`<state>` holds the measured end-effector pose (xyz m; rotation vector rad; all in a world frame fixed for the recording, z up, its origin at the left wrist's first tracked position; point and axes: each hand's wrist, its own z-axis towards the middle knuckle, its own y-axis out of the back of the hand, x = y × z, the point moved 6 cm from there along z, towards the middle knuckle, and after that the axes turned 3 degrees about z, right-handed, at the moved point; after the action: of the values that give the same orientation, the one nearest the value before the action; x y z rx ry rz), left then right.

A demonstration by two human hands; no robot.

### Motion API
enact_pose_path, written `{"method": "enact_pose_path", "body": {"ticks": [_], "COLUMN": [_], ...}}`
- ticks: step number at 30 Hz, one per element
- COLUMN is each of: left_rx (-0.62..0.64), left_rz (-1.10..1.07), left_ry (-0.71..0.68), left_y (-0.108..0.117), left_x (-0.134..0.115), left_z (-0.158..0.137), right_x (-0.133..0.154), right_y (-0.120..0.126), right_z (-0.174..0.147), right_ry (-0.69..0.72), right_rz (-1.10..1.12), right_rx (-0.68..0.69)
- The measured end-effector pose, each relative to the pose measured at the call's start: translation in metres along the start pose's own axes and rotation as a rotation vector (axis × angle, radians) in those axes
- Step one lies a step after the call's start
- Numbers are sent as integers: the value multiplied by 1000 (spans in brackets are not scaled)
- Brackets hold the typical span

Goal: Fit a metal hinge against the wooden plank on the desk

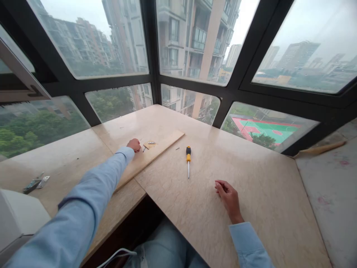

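Your left hand (134, 144) is fisted on the plank (145, 158), likely pinning it, hinge (150, 144) just beside; can't tell if it grips anything. Right hand (227, 195) rests loosely curled, empty, screwdriver (188, 160) ahead.

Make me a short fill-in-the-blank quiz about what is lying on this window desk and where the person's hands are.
1. The left hand rests on the long wooden ____, beside a small metal hinge.
2. The screwdriver with the yellow and black handle lies between the plank and the ____ hand.
3. The right hand lies on the desk and holds ____.
4. More hinges lie at the far ____ of the desk.

Missing words: plank; right; nothing; left
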<state>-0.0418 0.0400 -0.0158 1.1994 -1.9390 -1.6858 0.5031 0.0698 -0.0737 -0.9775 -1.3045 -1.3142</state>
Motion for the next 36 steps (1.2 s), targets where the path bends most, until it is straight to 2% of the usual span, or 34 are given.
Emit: {"method": "enact_pose_path", "body": {"ticks": [4,7,10,15,17,20,25,31,36], "left_rx": [-62,-150,-180,-141,-107,-88,-71,-118,-107], "left_rz": [65,110,123,124,139,191,273,265,191], "left_ry": [-64,-172,-335,-621,-688,-678,-564,-587,-582], "left_y": [4,6,1,-25,-41,-63,-86,-87,-92], "left_x": [-4,-21,-54,-130,-157,-183,-191,-186,-188], "left_z": [2,1,-7,-39,-51,-59,-58,-62,-71], "right_x": [1,1,2,2,2,2,-1,-2,-2], "right_y": [0,0,0,0,0,0,0,1,1], "right_z": [0,0,0,0,0,0,1,3,2], "right_ry": [2,-1,-4,2,2,1,-1,-11,-20], "right_rz": [-3,-7,-7,-4,-2,1,8,13,12], "right_rx": [-2,-3,-7,-10,-10,-12,-9,2,0]}}
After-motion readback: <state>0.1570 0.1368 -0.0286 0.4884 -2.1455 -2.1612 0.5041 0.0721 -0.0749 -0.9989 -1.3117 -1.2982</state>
